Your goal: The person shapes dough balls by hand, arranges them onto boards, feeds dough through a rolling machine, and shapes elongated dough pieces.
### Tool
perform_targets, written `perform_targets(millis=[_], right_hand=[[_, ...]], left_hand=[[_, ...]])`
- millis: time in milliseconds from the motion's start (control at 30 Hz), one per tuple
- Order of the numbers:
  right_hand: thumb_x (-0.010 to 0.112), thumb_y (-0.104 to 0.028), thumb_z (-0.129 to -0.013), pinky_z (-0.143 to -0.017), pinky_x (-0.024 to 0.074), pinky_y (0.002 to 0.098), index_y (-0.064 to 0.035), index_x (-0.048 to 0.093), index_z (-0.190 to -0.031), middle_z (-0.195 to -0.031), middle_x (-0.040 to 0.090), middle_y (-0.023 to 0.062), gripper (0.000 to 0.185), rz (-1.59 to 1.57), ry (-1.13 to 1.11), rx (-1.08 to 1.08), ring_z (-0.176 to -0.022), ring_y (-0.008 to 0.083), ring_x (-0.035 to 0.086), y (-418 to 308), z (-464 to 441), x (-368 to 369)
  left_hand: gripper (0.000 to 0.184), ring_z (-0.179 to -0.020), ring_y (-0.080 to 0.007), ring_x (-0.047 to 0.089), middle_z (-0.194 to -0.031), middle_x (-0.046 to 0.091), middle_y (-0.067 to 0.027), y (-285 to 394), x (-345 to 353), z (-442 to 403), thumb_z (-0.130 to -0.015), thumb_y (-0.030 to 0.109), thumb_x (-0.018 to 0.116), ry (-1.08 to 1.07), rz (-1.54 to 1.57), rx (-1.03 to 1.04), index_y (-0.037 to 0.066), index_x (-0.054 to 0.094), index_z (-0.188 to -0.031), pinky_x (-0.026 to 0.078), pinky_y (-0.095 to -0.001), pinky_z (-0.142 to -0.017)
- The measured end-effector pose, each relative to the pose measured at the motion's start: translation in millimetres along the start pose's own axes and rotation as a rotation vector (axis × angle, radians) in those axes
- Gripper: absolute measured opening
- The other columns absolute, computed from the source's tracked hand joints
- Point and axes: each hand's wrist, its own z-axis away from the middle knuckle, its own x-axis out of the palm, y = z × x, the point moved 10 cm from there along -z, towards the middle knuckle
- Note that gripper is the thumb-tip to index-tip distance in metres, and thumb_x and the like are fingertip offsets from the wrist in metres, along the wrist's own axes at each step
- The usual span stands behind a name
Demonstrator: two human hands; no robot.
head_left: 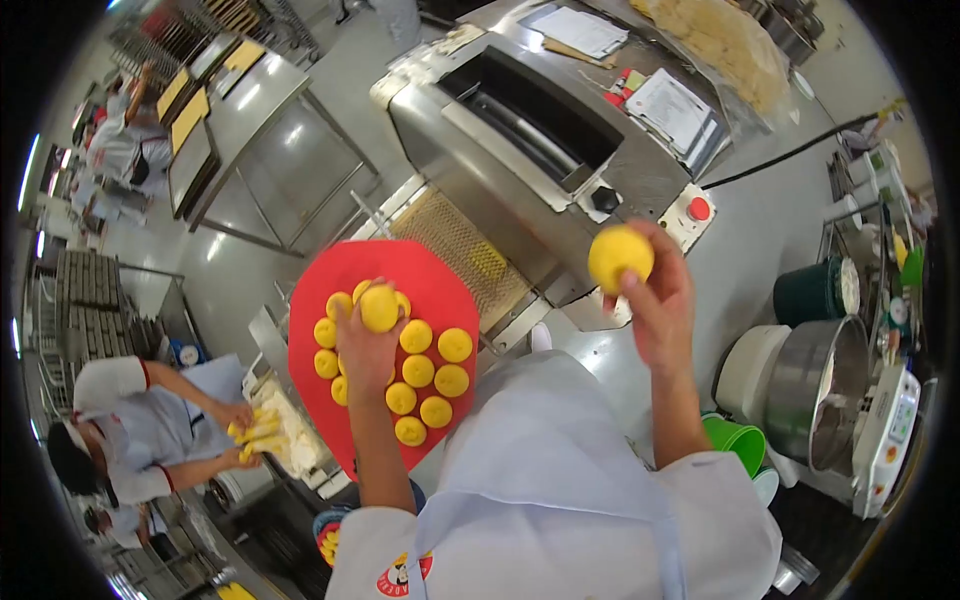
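Observation:
My right hand is raised beside the steel machine, fingers closed round a yellow dough ball. Over the red board, my left hand grips another yellow dough ball. Several more dough balls lie spread over the board, most of them right and left of my left wrist. Some are partly hidden behind that hand and forearm. Just beyond the board is the machine's textured belt.
The machine has a dark roller opening and a red button. At left, a co-worker handles yellow dough strips with both hands. A mixer bowl and a green bucket stand at right. Clipboards lie on top.

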Motion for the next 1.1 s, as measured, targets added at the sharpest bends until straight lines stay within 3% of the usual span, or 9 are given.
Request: perform_targets(millis=[100,167,333,533,633,733,833,967,1100], right_hand=[[0.069,-0.009,-0.093,-0.076,0.0575,0.0276,0.0003,0.052,-0.14,-0.131,0.056,0.0113,0.052,0.188,0.086,-0.332,-0.107,0.017,0.062,-60,-45,-8],[0.071,-0.007,-0.091,-0.078,0.057,0.0273,0.0017,0.053,-0.139,-0.13,0.056,0.0107,0.052,0.308,0.111,-0.653,-0.107,0.0171,0.062,-106,-70,0],[0.072,-0.008,-0.091,-0.086,0.0553,0.03,0.0002,0.06,-0.132,-0.121,0.06,0.0131,0.044,0.247,0.174,-0.992,-0.107,0.02,0.064,-143,-143,40],[0.07,-0.027,-0.092,-0.074,0.054,0.0335,-0.0052,0.062,-0.133,-0.11,0.064,0.0128,0.047,1.143,-0.171,-0.75,-0.09,0.0244,0.065,-5,-196,60],[0.069,-0.028,-0.092,-0.078,0.0543,0.0406,-0.0058,0.062,-0.132,-0.106,0.066,0.0138,0.047,0.743,-0.43,-0.074,-0.097,0.031,0.066,2,-108,66],[0.072,-0.021,-0.09,-0.076,0.055,0.0348,-0.0038,0.065,-0.127,-0.105,0.069,0.0127,0.042,0.605,-0.669,-0.341,-0.091,0.0241,0.067,0,-51,93],[0.076,-0.013,-0.086,-0.071,0.0546,0.0292,-0.0031,0.068,-0.123,-0.102,0.071,0.0108,0.039,0.565,-0.274,-0.472,-0.084,0.0171,0.066,-64,-101,44],[0.083,-0.011,-0.081,-0.061,0.0514,0.0222,-0.0054,0.074,-0.115,-0.101,0.07,0.0071,0.036,0.453,0.16,-0.934,-0.083,0.0108,0.064,-165,-115,-5],[0.076,-0.005,-0.089,-0.087,0.0551,0.0277,0.003,0.07,-0.118,-0.117,0.068,0.0108,0.031,0.484,0.274,-1.114,-0.099,0.016,0.067,-165,-112,-9]], left_hand=[[0.037,-0.092,-0.0195,0.062,-0.119,0.063,-0.0097,0,-4,20,-0.101,0.023,0.056,0.104,-0.092,0.017,0.002,0.054,-0.132,0.053,-0.0395,-0.086],[0.037,-0.087,-0.0163,0.064,-0.116,0.065,-0.0093,6,7,39,-0.097,0.014,0.064,0.267,-0.539,0.063,0.001,0.055,-0.131,0.054,-0.035,-0.084],[0.03,-0.092,-0.0144,0.066,-0.106,0.069,-0.0063,-5,16,46,-0.087,0.007,0.076,0.268,-0.647,0.172,-0.001,0.067,-0.115,0.053,-0.0278,-0.087],[0.053,-0.099,-0.0153,0.065,-0.116,0.065,-0.0079,-6,82,33,-0.083,0.002,0.078,0.212,-0.794,0.331,-0.002,0.058,-0.132,0.052,-0.0295,-0.091],[0.081,-0.108,-0.0179,0.063,-0.124,0.06,-0.0098,-14,136,26,-0.079,0.001,0.081,0.128,-0.716,0.255,0.002,0.04,-0.15,0.051,-0.032,-0.097],[0.101,-0.122,-0.0238,0.056,-0.133,0.054,-0.0146,-10,199,25,-0.076,0.003,0.084,-0.102,-0.722,0.4,0.007,0.025,-0.158,0.05,-0.0373,-0.102],[0.101,-0.137,-0.036,0.043,-0.152,0.038,-0.022,3,223,36,-0.076,0.009,0.084,-0.231,-1.03,0.633,0.007,0.025,-0.158,0.043,-0.045,-0.109],[0.074,-0.136,-0.0386,0.043,-0.139,0.049,-0.0232,-45,96,10,-0.081,0.026,0.08,-0.133,-1.744,0.383,0.007,0.047,-0.144,0.035,-0.0485,-0.114],[0.049,-0.131,-0.0384,0.047,-0.123,0.058,-0.0194,-79,31,16,-0.081,0.032,0.08,-0.173,-1.841,0.222,0.006,0.064,-0.119,0.032,-0.0484,-0.116]])
